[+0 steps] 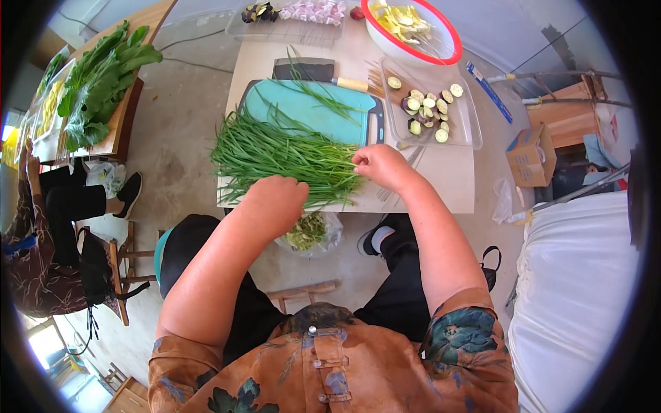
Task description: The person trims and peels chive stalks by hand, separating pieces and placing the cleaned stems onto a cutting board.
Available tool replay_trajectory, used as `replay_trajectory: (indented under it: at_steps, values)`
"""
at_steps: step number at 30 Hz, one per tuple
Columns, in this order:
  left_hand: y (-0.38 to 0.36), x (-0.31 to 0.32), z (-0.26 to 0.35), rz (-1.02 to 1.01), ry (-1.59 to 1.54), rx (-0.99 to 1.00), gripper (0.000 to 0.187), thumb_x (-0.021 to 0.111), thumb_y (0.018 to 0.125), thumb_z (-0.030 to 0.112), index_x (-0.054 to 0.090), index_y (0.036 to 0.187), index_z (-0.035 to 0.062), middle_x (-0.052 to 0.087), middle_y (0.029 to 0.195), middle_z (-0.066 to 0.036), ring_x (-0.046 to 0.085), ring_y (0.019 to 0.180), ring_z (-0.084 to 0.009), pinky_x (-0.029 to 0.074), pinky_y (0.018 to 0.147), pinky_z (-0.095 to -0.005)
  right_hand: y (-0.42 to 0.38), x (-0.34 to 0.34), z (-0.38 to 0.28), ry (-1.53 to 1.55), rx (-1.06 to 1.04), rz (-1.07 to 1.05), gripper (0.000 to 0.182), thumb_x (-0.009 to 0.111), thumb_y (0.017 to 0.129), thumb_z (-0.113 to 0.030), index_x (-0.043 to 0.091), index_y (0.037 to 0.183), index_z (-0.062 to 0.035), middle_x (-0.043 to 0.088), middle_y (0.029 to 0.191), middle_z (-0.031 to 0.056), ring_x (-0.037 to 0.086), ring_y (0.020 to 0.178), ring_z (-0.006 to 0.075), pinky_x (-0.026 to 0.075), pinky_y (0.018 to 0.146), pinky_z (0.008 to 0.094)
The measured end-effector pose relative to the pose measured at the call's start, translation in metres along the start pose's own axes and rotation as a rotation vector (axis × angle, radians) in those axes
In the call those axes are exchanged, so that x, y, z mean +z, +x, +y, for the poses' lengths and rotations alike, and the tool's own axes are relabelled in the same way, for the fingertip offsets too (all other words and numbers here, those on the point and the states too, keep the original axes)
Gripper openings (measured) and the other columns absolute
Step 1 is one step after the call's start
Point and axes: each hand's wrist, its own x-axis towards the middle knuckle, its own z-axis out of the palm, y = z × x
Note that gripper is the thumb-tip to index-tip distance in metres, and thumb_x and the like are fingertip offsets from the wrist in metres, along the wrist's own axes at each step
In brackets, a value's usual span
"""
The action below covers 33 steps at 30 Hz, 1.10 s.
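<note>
A large heap of long green garlic chives (289,151) covers the front of the table and part of a turquoise cutting board (310,107). My right hand (383,166) pinches the pale stem ends at the heap's right side. Over the front edge of the heap, my left hand (277,201) is closed, knuckles up; its fingertips are hidden, so what it holds cannot be made out. Behind the board lies a cleaver (304,69) with a wooden handle. A few loose chives stretch across the board.
A clear tray (469,124) of cut eggplant pieces stands right of the board, near thin wooden skewers (375,79). Farther back are a red-rimmed bowl (451,45) and another clear tray (241,27). Below the table edge hangs a bag of trimmings (306,233). A person (48,275) sits at left.
</note>
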Motion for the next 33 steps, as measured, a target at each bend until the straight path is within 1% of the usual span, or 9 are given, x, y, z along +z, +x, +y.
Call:
replay_trajectory:
  at_steps: [4, 11, 17, 20, 22, 27, 30, 32, 33]
  values:
    - [-0.001, -0.001, 0.000, 0.011, -0.008, -0.001, 0.025, 0.071, 0.083, 0.021, 0.060, 0.097, 0.0048, 0.064, 0.096, -0.012, 0.062, 0.098, -0.0328, 0.050, 0.083, -0.0438, -0.011, 0.011, 0.002, -0.330, -0.121, 0.024, 0.009, 0.069, 0.079, -0.011, 0.067, 0.087, -0.0064, 0.069, 0.086, 0.0104, 0.065, 0.087, 0.0318, 0.053, 0.072, 0.0427]
    - [0.001, -0.003, 0.002, 0.024, -0.010, 0.014, 0.026, 0.071, 0.083, 0.022, 0.060, 0.098, 0.0048, 0.064, 0.096, -0.012, 0.062, 0.098, -0.0325, 0.051, 0.083, -0.0438, -0.010, 0.022, 0.011, -0.468, -0.185, 0.058, 0.012, 0.071, 0.079, -0.013, 0.062, 0.085, -0.0078, 0.066, 0.091, 0.0071, 0.062, 0.091, 0.0304, 0.051, 0.074, 0.0440]
    - [0.002, -0.004, 0.002, 0.012, -0.012, 0.009, 0.025, 0.071, 0.083, 0.022, 0.060, 0.097, 0.0047, 0.064, 0.096, -0.012, 0.062, 0.098, -0.0325, 0.051, 0.083, -0.0437, -0.010, -0.005, -0.008, -0.117, -0.189, 0.186, 0.009, 0.067, 0.084, -0.012, 0.067, 0.090, -0.0065, 0.067, 0.091, 0.0124, 0.063, 0.089, 0.0319, 0.052, 0.075, 0.0415]
    - [0.003, -0.006, 0.004, -0.005, -0.012, -0.005, 0.024, 0.070, 0.083, 0.022, 0.060, 0.097, 0.0045, 0.064, 0.096, -0.012, 0.062, 0.098, -0.0325, 0.051, 0.083, -0.0437, -0.012, -0.020, -0.018, 0.194, -0.165, 0.292, 0.014, 0.067, 0.088, -0.011, 0.068, 0.099, -0.0041, 0.067, 0.084, 0.0093, 0.065, 0.079, 0.0235, 0.052, 0.072, 0.0347]
    - [0.004, -0.004, 0.005, 0.022, -0.009, 0.010, 0.024, 0.070, 0.083, 0.022, 0.060, 0.097, 0.0046, 0.064, 0.095, -0.012, 0.063, 0.096, -0.0328, 0.051, 0.082, -0.0441, -0.014, -0.032, -0.029, 0.605, 0.007, 0.274, 0.016, 0.064, 0.094, -0.011, 0.066, 0.105, -0.0001, 0.063, 0.078, 0.0024, 0.059, 0.070, 0.0105, 0.049, 0.068, 0.0254]
    - [0.012, -0.022, 0.009, 0.116, -0.028, 0.051, 0.021, 0.068, 0.083, 0.020, 0.061, 0.096, 0.0049, 0.064, 0.092, -0.011, 0.063, 0.091, -0.0340, 0.051, 0.077, -0.0460, -0.018, -0.060, -0.053, 0.860, -0.048, 0.425, 0.016, 0.065, 0.095, -0.012, 0.066, 0.104, 0.0010, 0.062, 0.075, 0.0010, 0.058, 0.067, 0.0081, 0.049, 0.066, 0.0232]
    - [0.016, -0.037, 0.015, 0.393, -0.140, 0.093, 0.017, 0.068, 0.082, 0.014, 0.061, 0.094, 0.0046, 0.063, 0.086, -0.010, 0.063, 0.086, -0.0331, 0.049, 0.073, -0.0469, -0.021, -0.075, -0.064, 0.973, -0.193, 0.484, 0.018, 0.070, 0.093, -0.017, 0.067, 0.101, -0.0014, 0.064, 0.075, 0.0008, 0.061, 0.066, 0.0078, 0.051, 0.065, 0.0225]
    - [0.015, -0.048, 0.019, 0.732, -0.254, 0.134, 0.020, 0.070, 0.080, 0.010, 0.062, 0.097, 0.0038, 0.062, 0.089, -0.011, 0.062, 0.085, -0.0335, 0.050, 0.073, -0.0440, -0.026, -0.083, -0.075, 1.015, -0.227, 0.494, 0.017, 0.069, 0.093, -0.016, 0.066, 0.102, -0.0011, 0.064, 0.078, 0.0013, 0.060, 0.066, 0.0090, 0.051, 0.065, 0.0240]
    - [0.014, -0.054, 0.022, 0.733, -0.250, 0.135, 0.020, 0.070, 0.080, 0.010, 0.062, 0.097, 0.0038, 0.062, 0.089, -0.011, 0.062, 0.085, -0.0335, 0.050, 0.073, -0.0440, -0.028, -0.085, -0.079, 1.056, -0.259, 0.500, 0.016, 0.067, 0.094, -0.014, 0.065, 0.102, -0.0009, 0.063, 0.081, 0.0018, 0.060, 0.066, 0.0101, 0.052, 0.065, 0.0255]
